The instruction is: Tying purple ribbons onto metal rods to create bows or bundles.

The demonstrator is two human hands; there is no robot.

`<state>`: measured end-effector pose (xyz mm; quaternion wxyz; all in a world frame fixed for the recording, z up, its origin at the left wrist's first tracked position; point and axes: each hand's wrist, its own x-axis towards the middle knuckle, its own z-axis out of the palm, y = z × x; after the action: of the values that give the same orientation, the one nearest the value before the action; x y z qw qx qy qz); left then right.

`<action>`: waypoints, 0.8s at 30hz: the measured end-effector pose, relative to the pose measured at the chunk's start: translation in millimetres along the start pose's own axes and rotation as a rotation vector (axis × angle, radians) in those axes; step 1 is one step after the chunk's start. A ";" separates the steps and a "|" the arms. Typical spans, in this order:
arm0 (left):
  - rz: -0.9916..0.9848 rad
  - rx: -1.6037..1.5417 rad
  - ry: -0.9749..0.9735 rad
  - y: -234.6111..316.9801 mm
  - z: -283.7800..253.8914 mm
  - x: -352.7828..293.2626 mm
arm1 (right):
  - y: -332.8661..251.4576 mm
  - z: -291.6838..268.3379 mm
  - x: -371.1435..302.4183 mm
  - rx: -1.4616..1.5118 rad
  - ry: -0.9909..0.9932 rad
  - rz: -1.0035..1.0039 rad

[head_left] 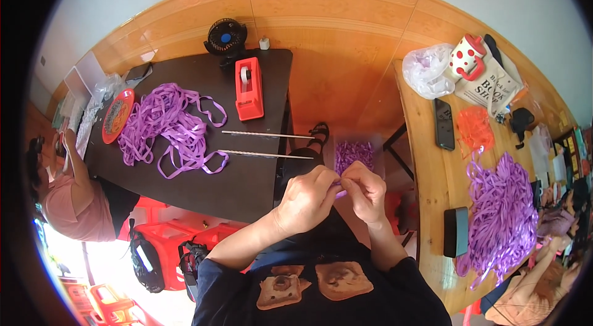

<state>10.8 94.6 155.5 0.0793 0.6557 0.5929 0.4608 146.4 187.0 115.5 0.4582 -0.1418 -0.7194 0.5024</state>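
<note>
My left hand [307, 198] and my right hand [365, 193] meet in front of my body, fingertips pinched together. Between them is a short piece of purple ribbon [339, 192], mostly covered by my fingers. Just beyond and below them, a clear plastic bin [378, 168] holds many small purple ribbon pieces [354, 156]. To the left, a loose heap of purple ribbon [167, 128] lies on a dark table [247, 187]. Two thin pale sticks [265, 134] lie side by side there, their ends past the table's edge towards my hands.
A red tape dispenser [249, 100], a black fan [226, 37] and an orange plate [118, 116] are on the dark table. On the wooden table [432, 202] at right are a larger purple ribbon heap [501, 215], a phone [444, 123] and a dotted mug [466, 57]. Other people sit at both sides.
</note>
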 end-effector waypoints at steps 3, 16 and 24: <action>0.013 0.023 -0.003 -2.9 2.1 -6.9 | 1.3 0.6 -1.7 0.023 -0.032 0.024; -0.567 -0.680 -0.272 -12.2 -7.7 -15.1 | 3.9 -7.1 4.5 -0.078 -0.236 -0.178; -0.913 -1.492 -0.417 -31.4 -7.5 -18.7 | 7.4 -11.3 10.9 0.030 -0.318 -0.251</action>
<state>-14.1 84.3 129.7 0.7661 0.2046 0.3158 0.5211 147.7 204.3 115.6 0.4000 0.0371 -0.7871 0.4682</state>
